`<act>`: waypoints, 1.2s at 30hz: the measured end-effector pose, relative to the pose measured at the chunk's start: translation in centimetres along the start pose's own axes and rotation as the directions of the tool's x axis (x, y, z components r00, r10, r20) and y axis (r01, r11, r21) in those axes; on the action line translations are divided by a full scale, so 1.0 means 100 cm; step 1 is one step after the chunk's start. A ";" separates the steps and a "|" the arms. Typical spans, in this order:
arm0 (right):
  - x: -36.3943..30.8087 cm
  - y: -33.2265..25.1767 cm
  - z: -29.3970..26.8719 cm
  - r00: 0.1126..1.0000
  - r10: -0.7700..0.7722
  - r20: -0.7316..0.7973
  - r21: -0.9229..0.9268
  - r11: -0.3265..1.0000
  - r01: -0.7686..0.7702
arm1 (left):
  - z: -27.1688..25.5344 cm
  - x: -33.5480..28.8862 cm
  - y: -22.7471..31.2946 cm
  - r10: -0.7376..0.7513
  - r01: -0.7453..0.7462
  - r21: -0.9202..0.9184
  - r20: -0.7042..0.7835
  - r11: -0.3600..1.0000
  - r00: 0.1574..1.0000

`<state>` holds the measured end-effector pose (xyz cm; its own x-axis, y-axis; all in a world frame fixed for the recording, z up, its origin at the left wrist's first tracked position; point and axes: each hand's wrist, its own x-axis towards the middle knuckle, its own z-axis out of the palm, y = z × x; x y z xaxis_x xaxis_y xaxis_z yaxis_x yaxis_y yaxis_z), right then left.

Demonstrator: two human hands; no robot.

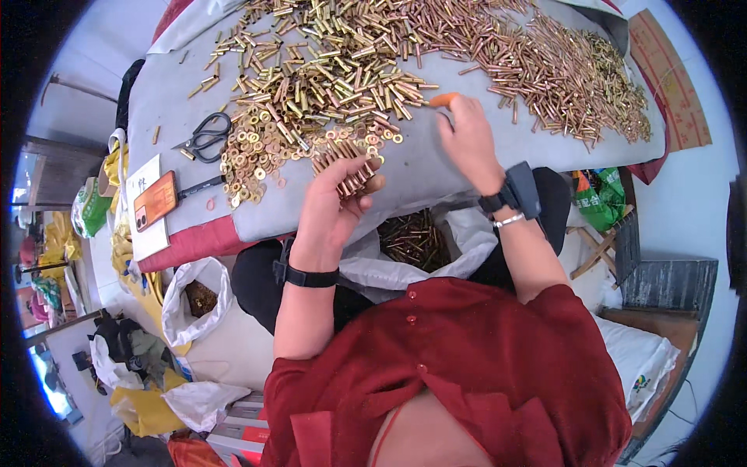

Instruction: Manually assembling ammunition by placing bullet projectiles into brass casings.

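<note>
A tight bundle of brass-coloured metal bolts point(354, 177) is gripped in my left hand point(333, 194), above the near edge of the grey-covered table point(412, 163). My right hand point(468, 140) reaches in from the right, an orange cover on its index finger. That fingertip is at the near edge of a heap of short hollow metal sleeves point(334, 74); the thumb is apart from it, and the other fingers are partly hidden. Loose washers point(253, 148) lie beside my left hand. Farther right spreads a big heap of slender metal bolts point(552, 78).
Black-handled scissors point(206, 138), an orange phone point(156, 201) and a black pen point(201, 187) lie on the table's left. Below its edge, a white sack point(475, 233) holds many metal pieces. Another white bag point(180, 300) stands lower left; a folding stool point(603, 253) is at right.
</note>
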<state>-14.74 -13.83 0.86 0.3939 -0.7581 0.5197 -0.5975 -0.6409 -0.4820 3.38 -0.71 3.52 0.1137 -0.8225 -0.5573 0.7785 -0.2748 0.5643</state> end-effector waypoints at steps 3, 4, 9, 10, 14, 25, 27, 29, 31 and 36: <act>0.012 0.008 0.016 0.994 -0.042 0.101 -0.149 0.987 0.057 | -0.007 0.006 0.000 -0.027 0.027 0.005 0.045 1.000 0.999; 0.013 0.011 0.020 0.984 -0.001 0.181 -0.219 0.975 0.042 | -0.007 0.007 -0.001 -0.025 0.025 -0.001 0.043 1.000 0.999; -0.003 0.005 0.015 0.994 0.024 0.111 -0.181 0.984 -0.004 | -0.005 0.008 -0.005 0.038 -0.038 0.088 -0.001 0.995 0.999; -0.009 -0.003 0.008 0.997 0.039 0.070 -0.085 0.996 -0.033 | -0.006 0.009 -0.006 0.034 -0.033 0.089 -0.009 0.996 0.999; -0.032 -0.027 -0.003 0.918 0.270 0.291 0.390 0.843 -0.371 | -0.001 0.007 -0.009 -0.050 0.047 0.085 0.031 0.995 0.998; -0.038 -0.043 -0.016 0.947 0.113 0.299 0.388 0.893 -0.229 | -0.011 0.010 -0.024 -0.126 0.109 0.125 0.139 0.986 0.982; -0.036 -0.043 -0.015 0.970 0.019 0.241 0.354 0.929 -0.106 | -0.011 0.007 -0.023 -0.114 0.085 0.185 0.152 0.979 0.982; -0.035 -0.044 -0.015 0.979 -0.078 0.189 0.309 0.951 0.016 | -0.012 0.005 -0.022 -0.113 0.083 0.198 0.148 0.977 0.983; -0.033 -0.047 -0.013 0.972 0.029 0.232 0.416 0.900 -0.126 | -0.012 0.004 -0.022 -0.111 0.079 0.208 0.146 0.975 0.983; -0.039 -0.055 -0.010 0.862 0.290 0.415 0.780 0.375 -0.501 | -0.006 0.001 -0.023 -0.065 0.036 0.246 0.112 0.969 0.992</act>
<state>-13.70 -7.24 2.16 0.4562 -0.8897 0.0159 0.1231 0.0454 -0.9914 2.00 0.15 1.79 -0.0070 -0.8534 -0.5213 0.6064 -0.4181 0.6764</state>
